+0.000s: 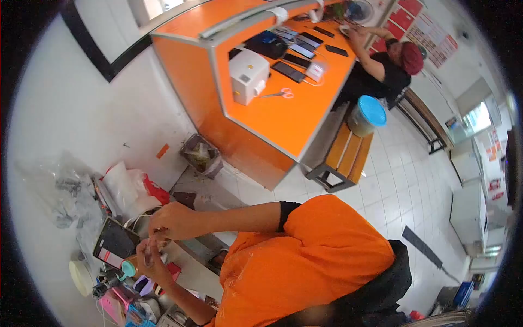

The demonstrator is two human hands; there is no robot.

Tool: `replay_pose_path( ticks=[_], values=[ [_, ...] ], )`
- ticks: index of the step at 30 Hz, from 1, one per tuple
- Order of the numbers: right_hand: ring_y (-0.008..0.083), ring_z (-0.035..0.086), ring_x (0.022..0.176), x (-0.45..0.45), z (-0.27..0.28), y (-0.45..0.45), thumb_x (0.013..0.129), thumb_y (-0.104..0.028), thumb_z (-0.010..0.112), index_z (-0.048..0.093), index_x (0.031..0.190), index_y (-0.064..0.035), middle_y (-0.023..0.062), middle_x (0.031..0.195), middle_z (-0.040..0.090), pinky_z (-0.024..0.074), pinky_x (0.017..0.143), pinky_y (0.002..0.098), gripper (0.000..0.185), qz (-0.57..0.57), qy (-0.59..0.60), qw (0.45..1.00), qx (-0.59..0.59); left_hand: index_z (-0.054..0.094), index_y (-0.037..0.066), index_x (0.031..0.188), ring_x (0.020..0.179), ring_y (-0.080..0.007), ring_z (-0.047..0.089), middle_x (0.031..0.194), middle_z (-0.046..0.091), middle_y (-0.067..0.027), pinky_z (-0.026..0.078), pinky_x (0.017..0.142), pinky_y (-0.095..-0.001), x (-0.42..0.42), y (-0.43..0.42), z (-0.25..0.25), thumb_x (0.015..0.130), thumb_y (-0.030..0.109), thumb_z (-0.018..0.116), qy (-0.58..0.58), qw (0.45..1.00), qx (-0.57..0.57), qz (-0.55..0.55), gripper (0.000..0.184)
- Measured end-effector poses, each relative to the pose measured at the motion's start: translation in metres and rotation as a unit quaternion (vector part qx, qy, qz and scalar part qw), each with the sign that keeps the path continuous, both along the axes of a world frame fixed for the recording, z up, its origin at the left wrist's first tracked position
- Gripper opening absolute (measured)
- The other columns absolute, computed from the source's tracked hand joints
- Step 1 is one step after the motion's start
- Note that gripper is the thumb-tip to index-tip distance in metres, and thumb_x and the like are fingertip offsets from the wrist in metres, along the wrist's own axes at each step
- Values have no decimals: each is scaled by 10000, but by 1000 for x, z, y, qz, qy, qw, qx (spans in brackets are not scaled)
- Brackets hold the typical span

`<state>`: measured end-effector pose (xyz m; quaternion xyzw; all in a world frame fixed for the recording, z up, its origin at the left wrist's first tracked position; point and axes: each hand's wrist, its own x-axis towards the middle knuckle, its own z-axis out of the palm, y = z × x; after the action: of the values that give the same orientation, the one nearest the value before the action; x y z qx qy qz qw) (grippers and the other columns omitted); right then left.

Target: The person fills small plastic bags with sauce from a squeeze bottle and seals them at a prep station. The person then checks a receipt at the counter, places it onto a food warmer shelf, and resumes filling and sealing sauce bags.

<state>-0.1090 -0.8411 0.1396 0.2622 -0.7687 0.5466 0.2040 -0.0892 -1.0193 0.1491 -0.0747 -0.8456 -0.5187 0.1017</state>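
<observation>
My right hand (174, 220) reaches in over a cluttered work table, its fingers pinched together near the tips of the other hand. Just below it in the head view, my left hand (152, 262) has its fingers curled, with a small pale thing partly visible in them. What either hand holds is too small and hidden to name. A phone or tablet with a lit screen (116, 243) leans beside the hands. Close to the left hand stands a container with a turquoise lid (128, 269). A white cable (133, 220) runs behind the right hand.
Pink and blue baskets (115, 304) and plastic bags (128, 188) crowd the table. A bin (201, 155) stands by the orange counter (267, 128), which bears several phones, scissors (278, 94) and a white box (248, 76). A person (389, 68) sits there near a bench (346, 155) with a blue-lidded bucket (366, 117).
</observation>
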Motion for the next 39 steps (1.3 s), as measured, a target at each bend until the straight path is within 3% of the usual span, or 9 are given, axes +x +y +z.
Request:
replay_pose_path(
  ticks=[12,15,17,20,24,28,30,35,39],
  values=[
    [266,651,738,128,-20,-4,793,-141,662,644,874,-51,87,798,661,494,660,380,122,72,-239,966,69,594,-15,789,688,-129,559,751,610,-64,476,661,-282,153,-51,-70,871,158,688,-37,996,60,48,213],
    [267,653,767,139,-70,-29,826,-151,644,627,964,-44,103,827,671,492,688,378,175,104,-210,970,59,590,-16,766,680,-141,572,719,616,-74,487,660,-281,196,-71,-59,868,118,682,-136,989,11,55,192],
    [260,651,773,150,-69,-23,845,-155,630,613,988,-35,108,840,673,491,690,373,187,177,-263,946,62,617,-12,919,803,-178,607,895,650,-112,494,746,-308,225,-126,-87,884,203,639,-188,981,-37,44,218],
    [247,646,773,156,-80,-14,868,-177,621,593,1012,-21,112,836,669,490,696,361,214,235,-290,921,112,629,-3,941,771,-195,598,847,638,-76,488,675,-325,266,-210,-114,860,281,618,-232,931,-233,157,296],
    [236,643,772,157,-107,-11,882,-235,633,580,1026,-13,118,821,662,491,713,345,270,267,-270,924,31,601,0,1039,889,-207,594,988,623,-102,482,767,-340,252,-167,-63,871,302,588,-145,942,-24,303,346],
    [237,644,786,163,-65,4,890,-279,634,573,1052,-17,129,858,672,491,734,342,314,229,-268,934,-54,573,3,1138,1008,-218,589,1128,609,-127,475,860,-355,209,-54,-48,883,323,559,-85,900,399,154,410],
    [247,641,780,167,-59,14,900,-284,619,572,1059,-31,139,861,668,489,732,351,303,191,-252,943,-104,493,11,1270,1167,-243,519,1271,533,-118,439,941,-396,173,-10,-101,864,402,494,-93,934,340,55,564],
    [342,633,797,165,-52,122,922,-297,546,611,995,-73,174,848,636,481,729,422,244,36,-220,972,-69,500,17,1277,1090,-191,551,1236,560,-118,455,904,-329,154,168,-72,889,242,549,-126,922,354,-90,452],
    [353,632,783,170,-65,239,874,-328,560,646,865,-83,131,827,662,466,683,473,259,-53,-191,946,256,591,-11,1172,908,-131,601,1042,648,-98,478,806,-268,137,208,-96,879,75,597,-160,962,95,-201,305]
  ],
)
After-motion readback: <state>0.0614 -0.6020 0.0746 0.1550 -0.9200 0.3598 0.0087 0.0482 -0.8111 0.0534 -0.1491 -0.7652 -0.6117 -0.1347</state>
